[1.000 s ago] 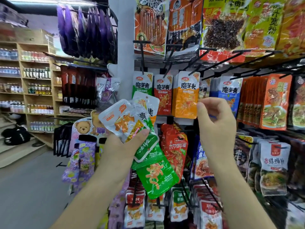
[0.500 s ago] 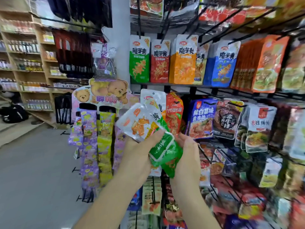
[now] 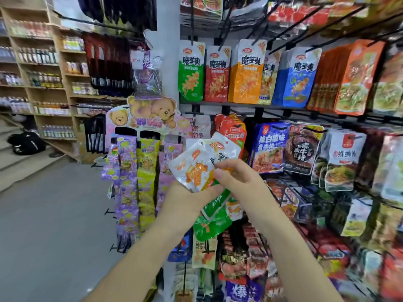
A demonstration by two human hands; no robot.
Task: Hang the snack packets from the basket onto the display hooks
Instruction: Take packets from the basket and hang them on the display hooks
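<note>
left hand (image 3: 185, 199) palm-up, gripping fanned snack packets (image 3: 194, 168) – right hand (image 3: 239, 182) just beside it, fingers curled, pinching a packet edge – display hooks (image 3: 290, 38) above both.

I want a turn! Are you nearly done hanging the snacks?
Not yet. The top row of packets hangs on its hooks. The left hand holds a bunch of packets, the right hand pinches one. Those need hooks; the basket is out of view.

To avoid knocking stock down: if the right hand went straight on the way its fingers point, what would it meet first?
The white-and-orange packet that the left hand grips. The right hand seems to pinch its edge, though depth is unclear.
</note>
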